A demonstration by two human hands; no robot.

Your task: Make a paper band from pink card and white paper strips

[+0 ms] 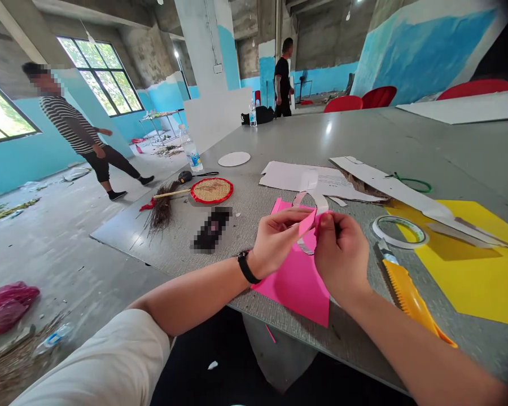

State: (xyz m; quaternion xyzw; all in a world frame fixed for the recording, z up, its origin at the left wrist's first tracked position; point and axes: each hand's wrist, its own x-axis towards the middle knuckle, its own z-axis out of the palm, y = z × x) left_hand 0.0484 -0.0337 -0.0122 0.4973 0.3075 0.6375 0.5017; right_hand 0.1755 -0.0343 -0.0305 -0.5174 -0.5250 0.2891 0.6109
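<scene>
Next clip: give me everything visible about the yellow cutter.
The yellow cutter lies on the grey table, right of the right hand. Its long handle looks plastic, with a row of ridges along its left edge. A short grey, metallic-looking part shows at the far end, pointing away from the wearer, near the tape; whether they touch is unclear. No hand holds it.

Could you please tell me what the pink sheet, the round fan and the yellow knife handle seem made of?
The pink sheet looks like matte paper or thin card: flat, evenly coloured, crisp-edged. The round fan has a dull finish, likely straw or similar fibre, given its visible tan weave. The yellow knife handle is probably slightly shiny plastic, given its moulded-looking ridges.
</scene>
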